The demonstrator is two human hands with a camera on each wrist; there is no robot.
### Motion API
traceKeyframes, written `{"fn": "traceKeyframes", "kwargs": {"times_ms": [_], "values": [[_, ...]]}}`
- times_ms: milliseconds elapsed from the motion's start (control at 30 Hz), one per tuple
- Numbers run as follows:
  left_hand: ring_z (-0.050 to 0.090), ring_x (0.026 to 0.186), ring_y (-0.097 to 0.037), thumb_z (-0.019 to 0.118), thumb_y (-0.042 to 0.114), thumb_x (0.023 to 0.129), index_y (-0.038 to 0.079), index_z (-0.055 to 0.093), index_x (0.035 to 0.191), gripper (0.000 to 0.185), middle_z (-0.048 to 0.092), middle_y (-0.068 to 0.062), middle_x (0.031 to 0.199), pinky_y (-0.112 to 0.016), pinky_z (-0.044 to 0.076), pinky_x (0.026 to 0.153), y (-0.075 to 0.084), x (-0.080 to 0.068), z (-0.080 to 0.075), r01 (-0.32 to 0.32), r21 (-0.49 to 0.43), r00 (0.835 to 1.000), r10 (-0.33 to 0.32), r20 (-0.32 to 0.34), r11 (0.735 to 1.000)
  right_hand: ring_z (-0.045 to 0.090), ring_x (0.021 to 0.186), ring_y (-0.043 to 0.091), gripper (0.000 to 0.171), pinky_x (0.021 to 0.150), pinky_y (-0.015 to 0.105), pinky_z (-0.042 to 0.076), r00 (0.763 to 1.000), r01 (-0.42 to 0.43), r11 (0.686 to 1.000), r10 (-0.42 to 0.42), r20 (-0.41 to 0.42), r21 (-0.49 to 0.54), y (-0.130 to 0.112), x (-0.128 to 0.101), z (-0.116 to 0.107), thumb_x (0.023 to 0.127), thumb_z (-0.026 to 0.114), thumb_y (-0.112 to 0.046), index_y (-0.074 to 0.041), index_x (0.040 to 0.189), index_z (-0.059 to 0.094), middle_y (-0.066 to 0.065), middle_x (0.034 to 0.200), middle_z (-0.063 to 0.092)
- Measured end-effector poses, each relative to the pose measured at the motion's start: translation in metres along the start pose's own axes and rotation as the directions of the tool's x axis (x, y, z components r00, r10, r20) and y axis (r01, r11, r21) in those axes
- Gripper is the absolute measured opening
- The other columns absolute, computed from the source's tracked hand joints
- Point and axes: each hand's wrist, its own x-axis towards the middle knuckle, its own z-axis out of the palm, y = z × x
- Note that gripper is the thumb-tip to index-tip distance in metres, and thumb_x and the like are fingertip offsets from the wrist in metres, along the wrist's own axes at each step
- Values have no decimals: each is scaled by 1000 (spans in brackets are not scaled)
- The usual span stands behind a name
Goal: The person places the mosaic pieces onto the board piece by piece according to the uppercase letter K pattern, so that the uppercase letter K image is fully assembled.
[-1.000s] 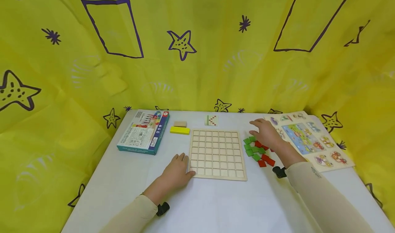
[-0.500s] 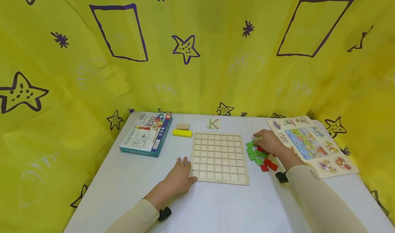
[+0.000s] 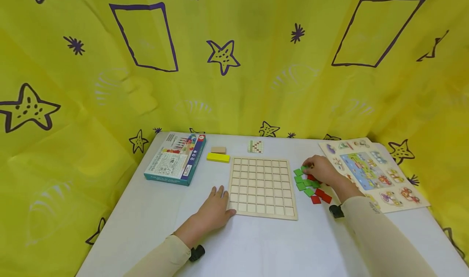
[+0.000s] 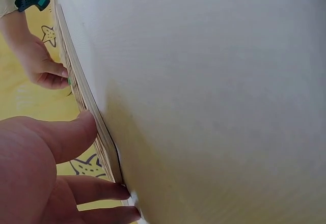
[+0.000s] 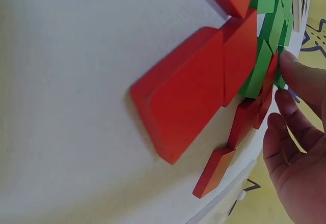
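Right of centre in the head view, the right hand (image 3: 322,170) curls over a heap of green and red tiles (image 3: 310,185), its fingertips (image 5: 298,76) pinching a green tile (image 3: 304,169) at the heap's far edge. The left hand (image 3: 214,209) lies open, fingers relaxed, touching the near left corner of the grid board (image 3: 261,187).
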Motion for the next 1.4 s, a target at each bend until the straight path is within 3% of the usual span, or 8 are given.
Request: {"fn": "traceKeyframes", "kwargs": {"times_ms": [233,467,633,900,1400], "values": [[30,143,-49,65,41,97,-11,48,142,71,37,-31,153,-52,27,118,0,0,1,-1,7,1000,1,2,1000,55,80,24,14,66,33,49,1000,-22,999,22,14,41,-1,-1,-3,95,70,-11,-2,106,69,11,96,65],[30,143,-49,65,40,98,-12,47,142,71,37,-31,153,-52,26,118,2,-1,-4,1,2,1000,-1,9,1000,56,72,22,9,63,33,49,1000,-4,998,4,-3,57,3,0,-10,97,67,-10,-3,102,69,11,95,66],[32,143,-47,66,40,97,-12,48,141,70,38,-31,152,-52,26,119,3,-2,-5,-4,19,1000,4,20,1000,56,83,27,10,71,36,49,1000,-1,998,2,-31,57,-6,3,-18,98,66,-11,-3,104,69,13,101,66],[32,143,-47,66,41,97,-12,49,141,71,39,-31,152,-51,27,118,2,-1,-2,-2,30,1000,1,11,1000,58,88,29,9,77,41,51,996,68,997,-66,-51,43,-34,21,-22,98,67,-12,-4,101,70,12,99,68],[33,143,-46,65,42,97,-11,49,141,71,40,-30,151,-51,27,118,2,-1,-2,-2,58,1000,1,19,998,59,87,25,9,74,39,50,987,157,986,-158,15,50,-96,54,0,99,66,-12,-6,103,70,8,98,68]]}}
